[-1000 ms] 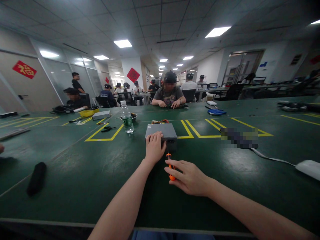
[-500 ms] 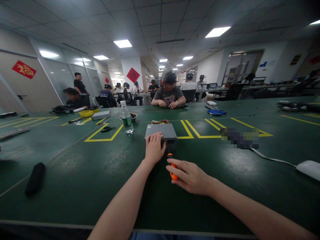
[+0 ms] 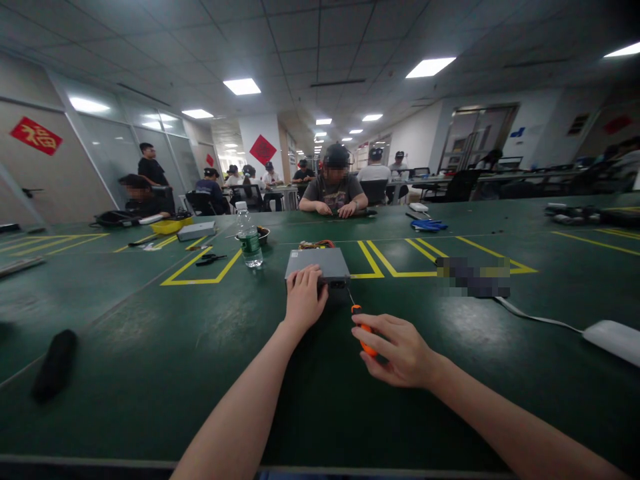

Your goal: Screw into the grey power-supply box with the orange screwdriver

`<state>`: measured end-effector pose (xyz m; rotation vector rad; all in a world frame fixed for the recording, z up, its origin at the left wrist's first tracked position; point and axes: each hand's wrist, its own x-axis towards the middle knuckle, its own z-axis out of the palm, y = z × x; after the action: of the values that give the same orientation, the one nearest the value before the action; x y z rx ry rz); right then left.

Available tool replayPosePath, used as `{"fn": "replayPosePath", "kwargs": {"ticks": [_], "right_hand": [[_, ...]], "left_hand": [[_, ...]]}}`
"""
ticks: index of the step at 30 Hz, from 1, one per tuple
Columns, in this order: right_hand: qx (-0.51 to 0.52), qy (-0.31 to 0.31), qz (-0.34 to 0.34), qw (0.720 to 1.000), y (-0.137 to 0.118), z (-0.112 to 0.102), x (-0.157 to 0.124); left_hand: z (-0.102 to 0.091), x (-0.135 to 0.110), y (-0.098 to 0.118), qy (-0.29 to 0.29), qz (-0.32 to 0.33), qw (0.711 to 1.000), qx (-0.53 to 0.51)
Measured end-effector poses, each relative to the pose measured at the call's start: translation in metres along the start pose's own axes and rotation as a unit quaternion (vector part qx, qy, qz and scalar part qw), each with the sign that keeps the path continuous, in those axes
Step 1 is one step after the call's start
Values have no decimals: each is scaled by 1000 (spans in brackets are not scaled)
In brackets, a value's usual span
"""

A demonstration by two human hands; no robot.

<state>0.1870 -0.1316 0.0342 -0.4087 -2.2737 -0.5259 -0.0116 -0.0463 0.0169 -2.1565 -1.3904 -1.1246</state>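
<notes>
A flat grey metal box [image 3: 325, 263] lies on the green table [image 3: 150, 347] straight ahead of me. My left hand [image 3: 304, 300] rests on its near left corner, fingers curled over the top edge. My right hand [image 3: 397, 348] is closed around the orange handle of a small screwdriver [image 3: 363, 330]. The screwdriver's thin shaft points up and left, with its tip at the box's near right corner. Red and yellow wires [image 3: 315, 244] show behind the box.
A water bottle [image 3: 249, 237] stands left of the box, with scissors [image 3: 210, 259] and a yellow tray [image 3: 170, 225] beyond. A black pouch [image 3: 54, 365] lies near left. A white device [image 3: 613, 339] with a cable sits at right. A person [image 3: 336, 183] works across the table.
My right hand has shifted to the right with the screwdriver, and the shaft now leans toward the box's right corner. My left hand has stayed on the box.
</notes>
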Motion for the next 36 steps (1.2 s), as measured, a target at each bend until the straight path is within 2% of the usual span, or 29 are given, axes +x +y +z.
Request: {"fn": "replayPosePath", "kwargs": {"ticks": [7,14,20,27,29,34,36], "right_hand": [[-3,-5,9,1000,1,-1,-1],[11,-65,13,998,-2,-1,0],[22,-32,39,998,-3,5,-3],[25,-138,25,990,-5,1,-1],[27,-135,24,990,-5,2,-1],[35,-65,43,996,-4,11,-5],[45,-67,55,995,-4,12,-6]], "left_hand": [[0,0,0,2,2,1000,2],[0,0,0,3,1,1000,2],[1,1,-1,6,1,1000,-1],[1,1,0,4,-3,1000,-1],[1,1,0,2,-3,1000,-3],[1,1,0,4,1,1000,-1],[1,0,-1,5,0,1000,0]]}}
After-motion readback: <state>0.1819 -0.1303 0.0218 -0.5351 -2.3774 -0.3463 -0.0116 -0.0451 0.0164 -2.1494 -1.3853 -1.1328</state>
